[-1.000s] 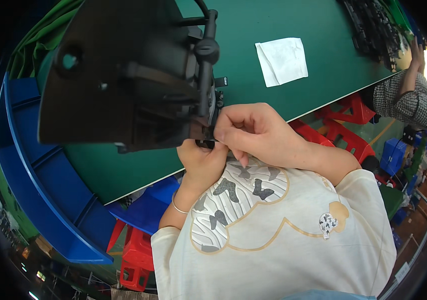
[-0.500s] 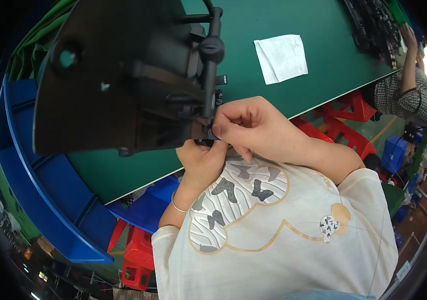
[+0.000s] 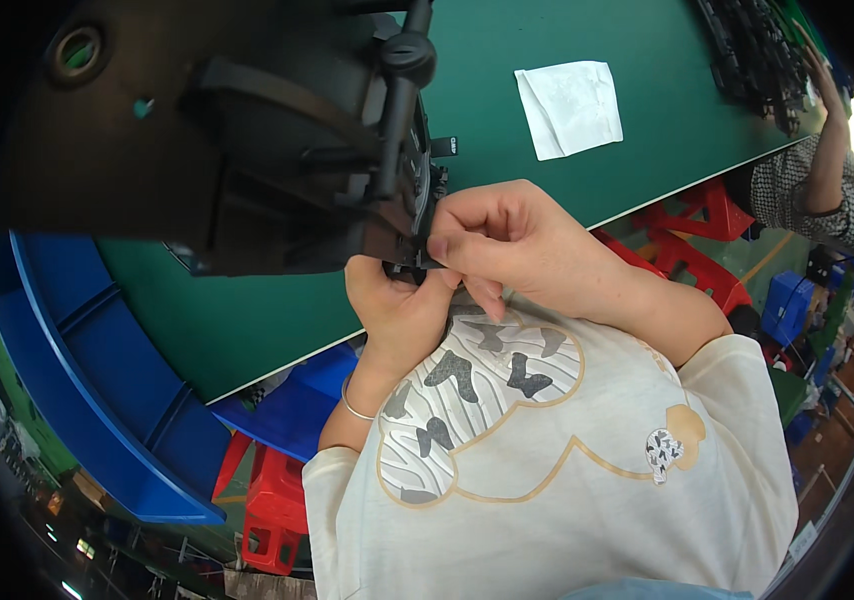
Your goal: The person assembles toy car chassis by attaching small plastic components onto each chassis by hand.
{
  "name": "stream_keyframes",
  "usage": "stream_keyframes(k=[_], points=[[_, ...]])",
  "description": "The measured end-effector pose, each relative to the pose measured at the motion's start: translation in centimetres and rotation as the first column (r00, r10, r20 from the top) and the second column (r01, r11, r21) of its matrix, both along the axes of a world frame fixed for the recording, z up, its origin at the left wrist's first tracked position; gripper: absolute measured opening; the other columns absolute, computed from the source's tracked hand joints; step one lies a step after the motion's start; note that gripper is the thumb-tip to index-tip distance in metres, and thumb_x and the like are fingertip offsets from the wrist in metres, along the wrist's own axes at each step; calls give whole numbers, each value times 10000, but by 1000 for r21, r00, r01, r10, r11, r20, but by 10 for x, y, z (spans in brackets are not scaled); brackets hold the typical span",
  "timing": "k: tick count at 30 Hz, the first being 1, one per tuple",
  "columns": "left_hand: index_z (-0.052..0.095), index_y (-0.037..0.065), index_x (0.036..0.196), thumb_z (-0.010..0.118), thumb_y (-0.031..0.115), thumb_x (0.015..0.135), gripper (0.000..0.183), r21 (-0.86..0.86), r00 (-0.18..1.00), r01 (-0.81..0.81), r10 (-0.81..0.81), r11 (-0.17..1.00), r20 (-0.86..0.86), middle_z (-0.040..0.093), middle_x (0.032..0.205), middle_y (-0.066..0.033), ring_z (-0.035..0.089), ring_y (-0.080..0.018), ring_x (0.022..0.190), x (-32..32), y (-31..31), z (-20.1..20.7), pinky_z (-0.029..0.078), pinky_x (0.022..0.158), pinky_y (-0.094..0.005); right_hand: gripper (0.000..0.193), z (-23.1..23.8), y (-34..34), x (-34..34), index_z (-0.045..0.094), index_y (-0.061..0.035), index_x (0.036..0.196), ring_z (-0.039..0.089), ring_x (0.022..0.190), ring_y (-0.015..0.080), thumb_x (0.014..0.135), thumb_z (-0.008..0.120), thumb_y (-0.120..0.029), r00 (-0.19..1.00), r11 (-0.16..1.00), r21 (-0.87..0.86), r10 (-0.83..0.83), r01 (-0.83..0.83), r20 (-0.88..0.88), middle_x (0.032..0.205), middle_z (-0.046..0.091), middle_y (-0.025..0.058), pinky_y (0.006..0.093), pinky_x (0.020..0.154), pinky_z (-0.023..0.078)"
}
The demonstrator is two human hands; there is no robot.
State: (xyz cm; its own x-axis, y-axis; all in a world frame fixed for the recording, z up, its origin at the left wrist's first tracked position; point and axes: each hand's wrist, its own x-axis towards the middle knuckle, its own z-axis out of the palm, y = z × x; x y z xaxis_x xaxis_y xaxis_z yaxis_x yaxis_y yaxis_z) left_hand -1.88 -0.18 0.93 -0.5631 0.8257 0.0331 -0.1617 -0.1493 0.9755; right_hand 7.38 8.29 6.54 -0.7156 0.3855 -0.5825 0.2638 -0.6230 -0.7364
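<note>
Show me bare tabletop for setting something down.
The green table is bare between the white packet and the heaped black parts, and between the blue divided tray and the black device. It is crowded at that heap and where the left hand and right hand meet at the device.

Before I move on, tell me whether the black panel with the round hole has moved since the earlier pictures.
Yes: against the blue tray, the black panel has shifted left in the view, now hiding the tray's upper end.
</note>
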Motion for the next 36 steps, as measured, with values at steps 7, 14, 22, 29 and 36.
stream_keyframes(k=[7, 14, 22, 29, 36], points=[[407, 29, 1091, 678, -20, 648, 521, -1, 997, 71, -71, 997, -31, 481, 1020, -59, 490, -126, 896, -4, -7, -8, 390, 782, -242, 204, 4, 1, -2, 489, -30, 626, 459, 406, 45, 808, 495, -122, 1000, 1000, 6, 10, -10, 3, 480, 471, -9, 173, 416, 333], [409, 32, 1086, 677, -26, 633, 529, -6, 993, 64, -64, 998, -98, 480, 1012, -55, 484, -123, 890, -4, -4, -7, 389, 779, -245, 211, 2, 2, -2, 474, -36, 612, 459, 405, 44, 810, 492, -109, 1000, 999, 43, 16, -16, -3, 481, 472, -10, 174, 417, 343], [480, -6, 933, 685, 47, 666, 341, -2, 991, -33, 33, 999, -130, 538, 847, -67, 509, -100, 760, -1, 0, -7, 420, 653, -232, 219, 4, 1, -3, 462, -37, 599, 461, 408, 43, 809, 493, -94, 1000, 997, 80, 16, -18, 17, 471, 468, -11, 171, 420, 346], [524, 3, 838, 676, 52, 666, 235, -50, 969, -28, 15, 998, -245, 522, 668, -26, 484, -93, 590, -5, -3, -9, 391, 538, -231, 215, 4, 1, -3, 466, -31, 604, 463, 413, 43, 809, 493, -91, 1000, 997, 74, 18, -20, 23, 497, 478, -7, 173, 424, 349], [374, 19, 1102, 600, -80, 668, 499, -104, 955, 45, -73, 994, -286, 466, 1026, -73, 503, -122, 875, -7, -7, -15, 424, 746, -238, 182, 3, -7, -4, 487, -4, 638, 459, 416, 56, 793, 495, -99, 994, 994, 28, -109, 109, 10, 526, 494, 16, 197, 416, 378]])
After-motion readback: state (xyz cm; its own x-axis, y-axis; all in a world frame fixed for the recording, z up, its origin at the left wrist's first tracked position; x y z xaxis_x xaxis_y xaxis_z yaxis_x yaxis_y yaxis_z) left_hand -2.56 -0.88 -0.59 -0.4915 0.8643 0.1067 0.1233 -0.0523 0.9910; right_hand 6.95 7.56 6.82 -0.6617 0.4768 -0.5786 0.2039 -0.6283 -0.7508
